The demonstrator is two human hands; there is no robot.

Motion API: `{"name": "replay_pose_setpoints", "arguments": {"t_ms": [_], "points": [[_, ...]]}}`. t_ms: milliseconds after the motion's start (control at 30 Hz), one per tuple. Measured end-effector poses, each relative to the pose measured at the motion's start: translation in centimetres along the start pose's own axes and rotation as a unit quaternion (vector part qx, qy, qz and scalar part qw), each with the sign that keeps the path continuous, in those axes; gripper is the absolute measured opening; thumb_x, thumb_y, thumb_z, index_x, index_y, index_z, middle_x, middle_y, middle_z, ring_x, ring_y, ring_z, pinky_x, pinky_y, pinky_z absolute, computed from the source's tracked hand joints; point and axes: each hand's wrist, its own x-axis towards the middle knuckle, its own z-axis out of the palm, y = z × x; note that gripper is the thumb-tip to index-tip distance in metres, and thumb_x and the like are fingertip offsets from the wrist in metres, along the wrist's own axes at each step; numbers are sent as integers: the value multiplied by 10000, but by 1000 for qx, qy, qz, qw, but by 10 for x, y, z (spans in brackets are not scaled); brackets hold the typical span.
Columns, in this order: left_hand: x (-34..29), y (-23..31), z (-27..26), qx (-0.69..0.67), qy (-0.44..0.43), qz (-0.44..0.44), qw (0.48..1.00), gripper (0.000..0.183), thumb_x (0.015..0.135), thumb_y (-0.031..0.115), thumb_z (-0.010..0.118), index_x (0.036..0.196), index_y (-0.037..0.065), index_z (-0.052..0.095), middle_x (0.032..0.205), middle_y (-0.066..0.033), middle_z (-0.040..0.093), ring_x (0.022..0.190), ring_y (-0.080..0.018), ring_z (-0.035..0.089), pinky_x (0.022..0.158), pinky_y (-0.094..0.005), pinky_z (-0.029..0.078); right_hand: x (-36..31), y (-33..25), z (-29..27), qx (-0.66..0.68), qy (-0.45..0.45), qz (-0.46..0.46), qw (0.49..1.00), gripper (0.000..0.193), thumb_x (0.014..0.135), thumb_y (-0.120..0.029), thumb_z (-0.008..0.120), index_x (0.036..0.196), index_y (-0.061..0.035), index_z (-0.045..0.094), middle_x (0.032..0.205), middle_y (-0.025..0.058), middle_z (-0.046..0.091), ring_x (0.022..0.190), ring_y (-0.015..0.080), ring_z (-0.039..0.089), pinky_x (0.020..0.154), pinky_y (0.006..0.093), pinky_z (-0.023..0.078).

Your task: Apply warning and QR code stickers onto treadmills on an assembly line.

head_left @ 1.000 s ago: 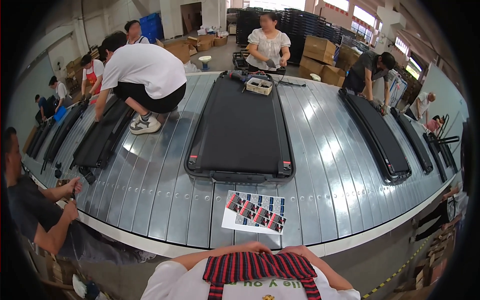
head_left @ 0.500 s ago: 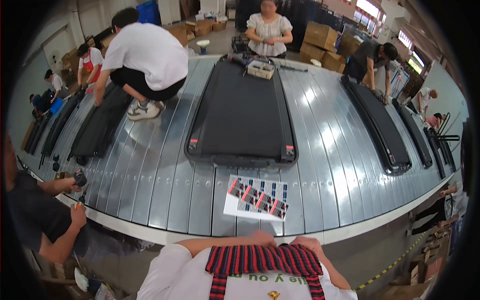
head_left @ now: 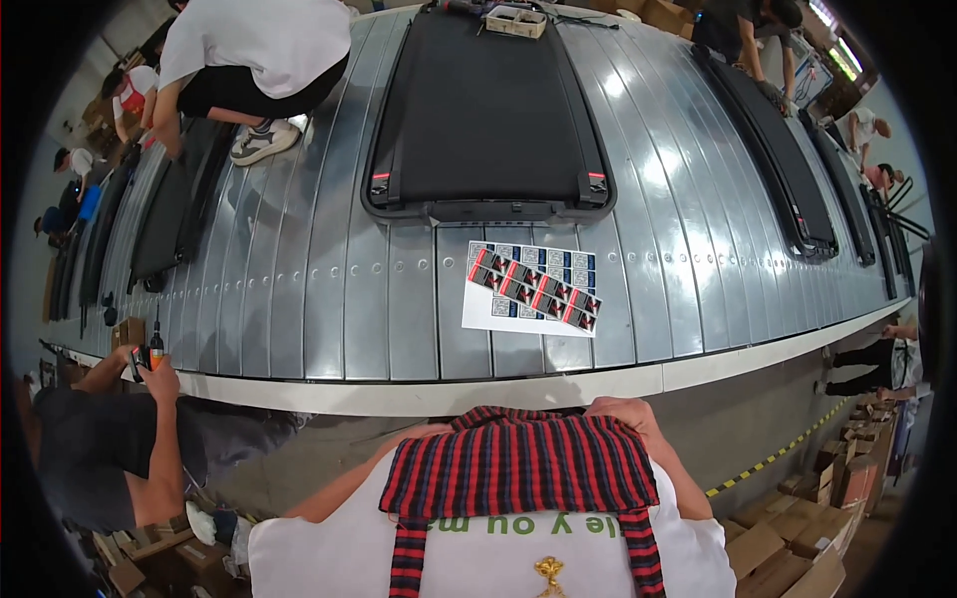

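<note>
Both my hands are close to my body, at the striped red and black apron [head_left: 518, 463]. My right hand [head_left: 620, 408] is bent at the apron's upper right corner, its fingers hidden. My left hand [head_left: 431, 432] mostly disappears behind the cloth, so its fingers do not show. Beyond them, on the metal conveyor [head_left: 329, 329], lies a white sheet of labels [head_left: 498, 317]. A strip of black, grey and red stickers [head_left: 534, 290] rests slantwise across it. Farther off is a black treadmill [head_left: 488, 110] with a red-marked sticker at each near corner.
A box of small parts [head_left: 515, 21] sits on the treadmill's far end. At left, a person crouches on the conveyor [head_left: 259, 45], and another holds a power screwdriver [head_left: 157, 347]. More treadmills [head_left: 768, 149] lie at right. Cardboard boxes [head_left: 788, 538] are stacked at lower right.
The view has tipped downward, so the conveyor sits higher in it. My left hand has drawn back to the left, behind the apron. The person at left has raised the screwdriver upright.
</note>
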Motion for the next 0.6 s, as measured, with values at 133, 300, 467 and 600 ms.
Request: {"name": "replay_pose_setpoints", "arguments": {"t_ms": [133,300,467,600], "points": [[-31,21,2,-140,-32,-91,985,389,783,159,545,1153,69,469,1121,-94,521,1013,-233,526,809,-313,426,17,1,-10,-21,-69,-8,997,280,779,-218,551,877,44,575,794,133,590,732,231,555,667,291,434],[-39,46,-21,-288,-41,-186,938,386,800,152,539,1165,55,460,1135,-99,514,1016,-221,528,811,-304,425,25,7,-33,92,-191,25,977,243,822,-173,558,915,51,563,862,108,587,796,154,537,722,268,427],[2,59,-36,-433,-52,-226,871,383,816,145,532,1176,42,451,1149,-104,508,1020,-210,531,813,-294,425,50,20,-119,208,-292,85,930,391,769,-194,627,1079,22,528,1077,131,544,958,219,538,797,338,438],[27,55,-39,-625,55,-182,757,360,853,132,516,1189,31,435,1164,-124,494,1016,-228,530,851,-296,424,96,75,-156,-97,-119,121,981,765,643,-364,718,1243,-27,382,1189,161,466,1111,267,444,917,363,369]]}}
